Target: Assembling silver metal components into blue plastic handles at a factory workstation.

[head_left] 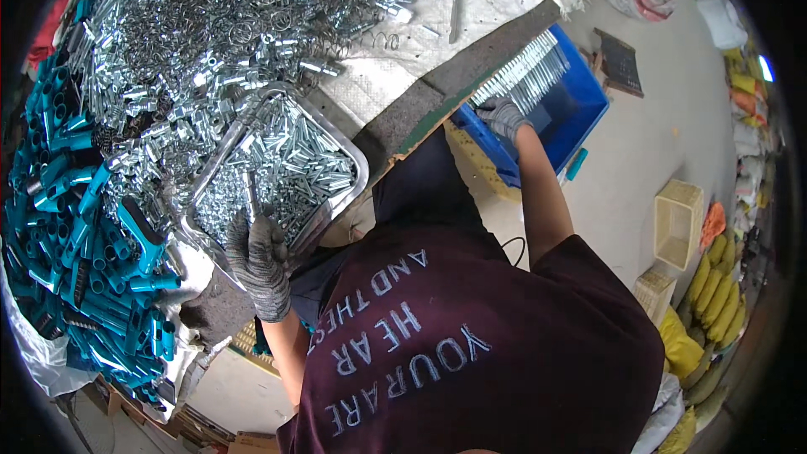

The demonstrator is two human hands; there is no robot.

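My left hand [261,259], in a grey knitted glove, is over the near edge of a metal tray [357,155]. Its fingers are closed on a short silver metal tube [250,192], held upright above the small parts. Loose silver pins and little fittings [294,155] fill the tray. To the right, my right hand [504,117], gloved alike, reaches into a blue plastic bin [588,109]. Its fingers are curled at the near end of a row of silver metal rods [525,76], and what they hold is hidden.
Springs [252,13] and metal fittings are heaped on the table. Teal tool bodies [84,261] lie piled at the left. The table's edge [420,113] runs between tray and bin. Cream crates [677,223] and yellow sacks [723,303] stand on the floor at right.
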